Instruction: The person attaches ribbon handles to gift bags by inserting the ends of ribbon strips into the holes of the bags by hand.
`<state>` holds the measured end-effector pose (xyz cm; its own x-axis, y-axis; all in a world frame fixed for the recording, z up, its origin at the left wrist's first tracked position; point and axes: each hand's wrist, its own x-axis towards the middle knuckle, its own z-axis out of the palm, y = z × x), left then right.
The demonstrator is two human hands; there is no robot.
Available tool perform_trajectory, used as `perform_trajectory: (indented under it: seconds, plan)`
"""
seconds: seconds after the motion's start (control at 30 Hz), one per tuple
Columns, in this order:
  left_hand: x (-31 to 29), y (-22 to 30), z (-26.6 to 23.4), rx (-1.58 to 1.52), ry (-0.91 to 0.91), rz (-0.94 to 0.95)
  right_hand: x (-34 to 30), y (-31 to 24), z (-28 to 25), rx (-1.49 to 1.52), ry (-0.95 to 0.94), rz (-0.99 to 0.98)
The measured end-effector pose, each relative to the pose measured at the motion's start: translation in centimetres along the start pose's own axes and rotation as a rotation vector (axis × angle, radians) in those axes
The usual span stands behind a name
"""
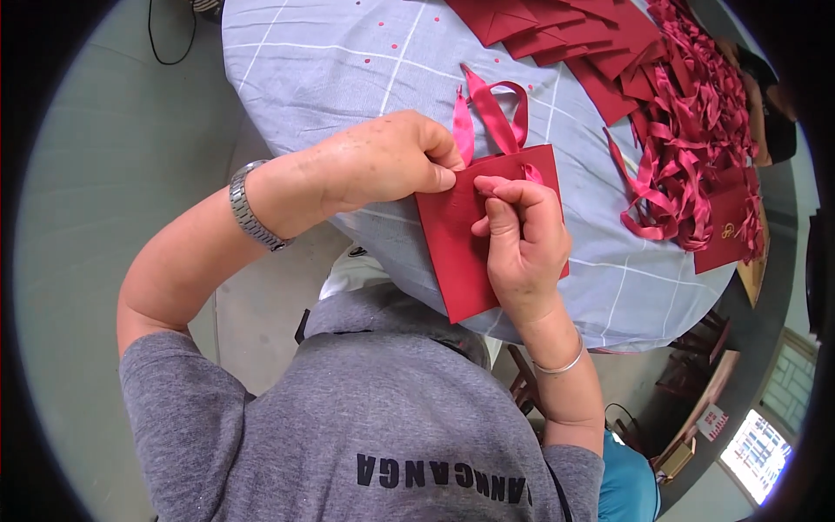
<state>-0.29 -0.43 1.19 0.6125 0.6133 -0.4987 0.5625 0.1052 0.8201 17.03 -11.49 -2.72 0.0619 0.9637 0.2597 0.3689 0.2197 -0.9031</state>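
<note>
A flat red paper gift bag [461, 252] lies near the table's front edge, its top edge turned away from me. Pink ribbon [504, 122] loops up from that top edge, and a loose ribbon end stands beside it. My left hand [383, 161] is closed, thumb and forefinger pinching the bag's upper left corner by the ribbon. Over the bag's upper right part, my right hand [526, 239] is closed in a pinch. What sits between its fingertips is too small to make out. A bit of pink ribbon [533, 174] shows just behind those fingers.
A light blue checked cloth [322, 70] covers the round table. Fanned red bags [565, 43] lie at the far side. Bags with tangled pink ribbons [678, 165] are heaped at the right. Small red dots [394, 47] are scattered on the cloth. Another person's arm [755, 113] shows beyond the heap.
</note>
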Motion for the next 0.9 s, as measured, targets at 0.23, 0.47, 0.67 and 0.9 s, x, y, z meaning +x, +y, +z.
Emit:
perform_trajectory:
  seconds: [0.23, 0.47, 0.67, 0.9]
  plan:
    - [-0.1, -0.2, 0.0, 0.055, 0.007, 0.03, 0.2, 0.6, -0.1, -0.181, 0.046, -0.154]
    - [-0.1, -0.6, 0.3, -0.046, 0.046, 0.055, 0.6, -0.2, 0.5, -0.287, 0.075, -0.226]
    - [-0.4, -0.4, 0.1, -0.04, 0.031, 0.091, 1.0, -0.4, 0.6, -0.347, 0.055, -0.257]
    - [0.0, -1.1, 0.7, 0.077, 0.157, 0.21, 1.6, -1.6, 1.2, -0.799, -0.119, -0.335]
